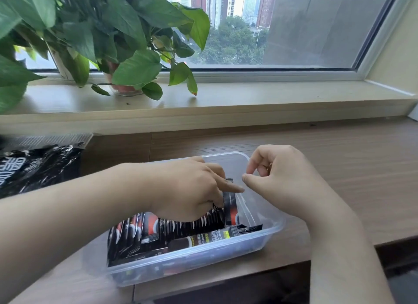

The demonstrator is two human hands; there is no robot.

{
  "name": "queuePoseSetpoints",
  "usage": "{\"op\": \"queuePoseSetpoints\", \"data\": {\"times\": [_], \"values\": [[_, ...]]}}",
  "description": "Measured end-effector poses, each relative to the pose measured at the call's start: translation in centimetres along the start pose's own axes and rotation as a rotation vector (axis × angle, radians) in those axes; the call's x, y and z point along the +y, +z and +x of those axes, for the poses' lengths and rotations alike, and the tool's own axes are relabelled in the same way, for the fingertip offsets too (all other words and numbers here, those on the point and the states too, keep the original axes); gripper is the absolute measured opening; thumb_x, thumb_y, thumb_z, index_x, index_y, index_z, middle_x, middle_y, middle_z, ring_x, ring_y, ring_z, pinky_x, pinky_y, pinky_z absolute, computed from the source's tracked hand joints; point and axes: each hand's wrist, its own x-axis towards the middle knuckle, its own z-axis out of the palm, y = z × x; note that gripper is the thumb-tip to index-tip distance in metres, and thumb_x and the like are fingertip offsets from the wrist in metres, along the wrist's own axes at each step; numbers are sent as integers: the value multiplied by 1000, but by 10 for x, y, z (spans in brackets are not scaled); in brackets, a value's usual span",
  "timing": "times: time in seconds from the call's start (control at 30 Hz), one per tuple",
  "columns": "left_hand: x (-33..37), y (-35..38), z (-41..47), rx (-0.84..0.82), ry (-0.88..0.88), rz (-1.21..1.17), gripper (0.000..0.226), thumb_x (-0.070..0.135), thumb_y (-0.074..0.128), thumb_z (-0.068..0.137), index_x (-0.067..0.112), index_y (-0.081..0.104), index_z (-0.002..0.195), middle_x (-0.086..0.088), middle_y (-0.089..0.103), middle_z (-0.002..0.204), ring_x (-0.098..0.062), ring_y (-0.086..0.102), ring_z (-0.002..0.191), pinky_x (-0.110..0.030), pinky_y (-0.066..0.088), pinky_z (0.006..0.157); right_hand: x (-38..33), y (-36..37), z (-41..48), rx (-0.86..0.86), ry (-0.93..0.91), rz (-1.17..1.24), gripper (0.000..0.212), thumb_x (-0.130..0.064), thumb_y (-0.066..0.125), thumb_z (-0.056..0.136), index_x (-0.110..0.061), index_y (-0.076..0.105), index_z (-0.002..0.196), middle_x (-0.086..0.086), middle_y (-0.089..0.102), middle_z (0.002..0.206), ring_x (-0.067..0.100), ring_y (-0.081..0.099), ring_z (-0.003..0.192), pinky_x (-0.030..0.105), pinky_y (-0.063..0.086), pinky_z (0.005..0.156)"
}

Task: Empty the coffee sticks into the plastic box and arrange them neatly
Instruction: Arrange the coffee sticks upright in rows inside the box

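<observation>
Left hand (192, 188) was clamped on a bundle of coffee sticks (181, 230), thumb and curled fingers closed round it, forefinger pointing to 3 o'clock. I recorded the sticks inside the plastic box (269, 230), massed toward its 9 o'clock side. Right hand (282, 174) hovered over the 2 o'clock rim, fingers loosely curled and empty. A black bag (38, 168) lay on the table (339, 168) at 9 o'clock, and a potted plant (101, 32) stood at 11.

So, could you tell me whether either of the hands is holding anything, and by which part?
The left hand grips the standing coffee sticks by their top edges, inside the plastic box; the right hand holds nothing.
</observation>
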Motion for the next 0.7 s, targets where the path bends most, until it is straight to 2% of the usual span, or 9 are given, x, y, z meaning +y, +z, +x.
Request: {"op": "queuePoseSetpoints", "data": {"times": [0.2, 0.33, 0.4, 0.5, 0.57, 0.7], "values": [[3, -7, 13, 8, 73, -18, 51, 27, 29, 84, 22, 78, 94, 23, 52, 148, -4, 37, 133, -33, 30, 110, 3, 2, 1, -4, 1, 26, 14, -24, 72, 80, -25, 63, 69, -9, 47, 53, 3, 43, 46, 17, 33, 49], [-3, -3, 15, 71, 107, -48, 48, 25, 35, 83, 24, 80, 100, 19, 61, 135, -6, 42, 127, -33, 34, 106, 5, 1, 1, -9, 9, 54, 14, -26, 72, 81, -25, 62, 70, -9, 46, 54, 3, 44, 47, 16, 32, 49], [-8, 0, 15, 143, 131, -91, 43, 16, 43, 79, 23, 81, 99, 12, 66, 123, -10, 49, 118, -34, 41, 100, 6, 1, 1, -14, 11, 62, 14, -27, 71, 81, -25, 62, 71, -9, 46, 54, 2, 44, 48, 15, 32, 49], [-13, 3, 14, 228, 149, -187, 37, 5, 53, 81, 19, 81, 99, 7, 72, 107, -10, 59, 102, -27, 47, 89, 6, 1, 0, -15, 11, 67, 14, -28, 71, 82, -25, 62, 71, -9, 47, 56, 3, 44, 50, 16, 32, 52], [-15, 2, 12, 244, 121, -204, 25, 10, 62, 88, 21, 80, 100, 9, 74, 105, -9, 63, 101, -25, 50, 86, 6, 1, 0, -10, 6, 65, 14, -28, 71, 82, -25, 62, 71, -8, 47, 57, 4, 44, 52, 18, 32, 53], [-22, 1, 12, 201, 55, -182, 19, 21, 63, 94, 29, 68, 110, 10, 72, 103, -17, 64, 102, -36, 53, 87, 5, 1, 0, 0, -9, 53, 14, -28, 72, 81, -25, 63, 71, -8, 48, 57, 5, 45, 54, 20, 34, 54]]}}
